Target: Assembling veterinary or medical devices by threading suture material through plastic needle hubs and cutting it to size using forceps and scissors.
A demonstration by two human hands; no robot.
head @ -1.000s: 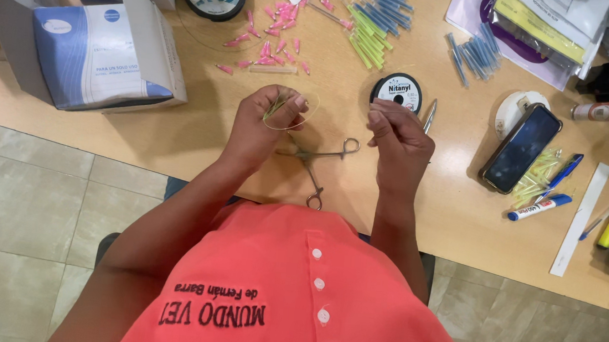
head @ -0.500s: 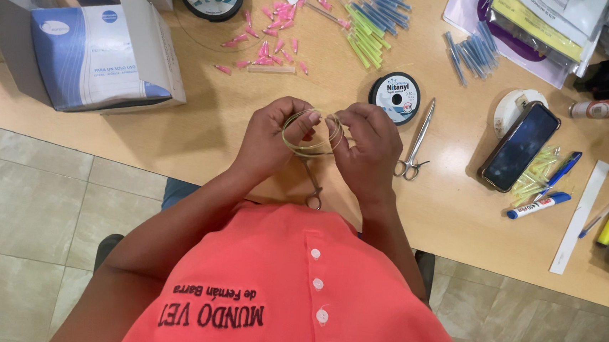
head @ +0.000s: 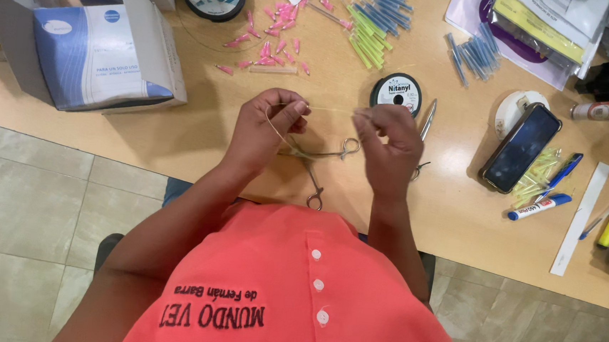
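Thread [head: 330, 109]: thin pale line stretched taut between both hands, centre of the frame, above the wooden table [head: 199, 149].
Left hand [head: 268, 129]: fingers pinched shut on the thread's left end, a loop curving below the thumb.
Right hand [head: 388, 145]: fingertips clenched on the thread's right end.
Forceps [head: 317, 166]: metal, ring-handled, lying on the table under and between the hands.
Black spool [head: 396, 92]: just above the right hand.
Phone [head: 520, 147]: right of the frame.
Pink caps [head: 267, 43]: scattered at upper centre.
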